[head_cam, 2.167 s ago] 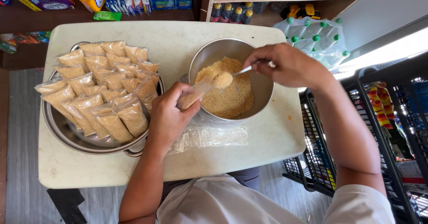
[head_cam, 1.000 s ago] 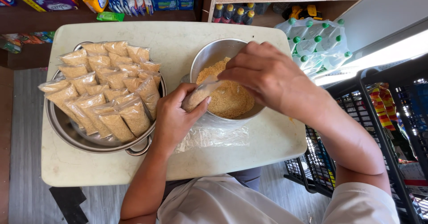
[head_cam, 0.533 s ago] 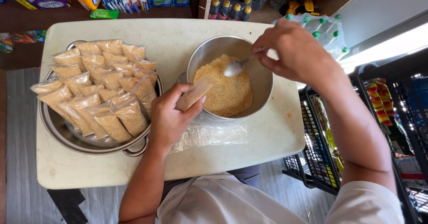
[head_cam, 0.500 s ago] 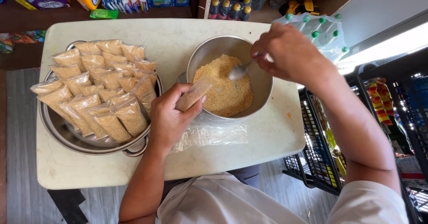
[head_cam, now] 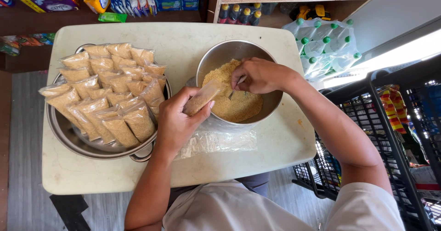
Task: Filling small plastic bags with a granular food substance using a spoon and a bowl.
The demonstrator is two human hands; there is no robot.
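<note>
Steel bowl (head_cam: 209,59) sits on the table (head_cam: 183,38), right of centre, about half full of tan granular stuff (head_cam: 239,104). Your right hand (head_cam: 259,75) is down inside it, fingers closed round a spoon (head_cam: 235,87); only part of the handle shows, the spoon's bowl is buried or hidden under your fingers, so I can't tell whether it's loaded.

Your left hand (head_cam: 177,123) grips one small clear plastic pouch (head_cam: 202,98), tilted, mouth end resting at the bowl's near-left rim. It already shows tan fill along most of its visible length; whether it's topped up, can't tell. Not sealed as far as I can see.

Done side: wide steel basin (head_cam: 87,146) to your left, heaped with filled pouches (head_cam: 108,95) of the same tan fill, laid in overlapping rows, roughly twenty-plus visible, stacked above the rim. Basin looks close to capacity.

Left side of the job: flat stack of empty clear bags (head_cam: 218,141) lying on the table just in front of the bowl, under your left wrist. Count unreadable, looks thin. Bowl still has plenty of material, so my read is well past halfway on bagging, with material likely to outlast the remaining empties.

Pack of green-capped bottles (head_cam: 321,45) off the table's far-right corner, not involved.
</note>
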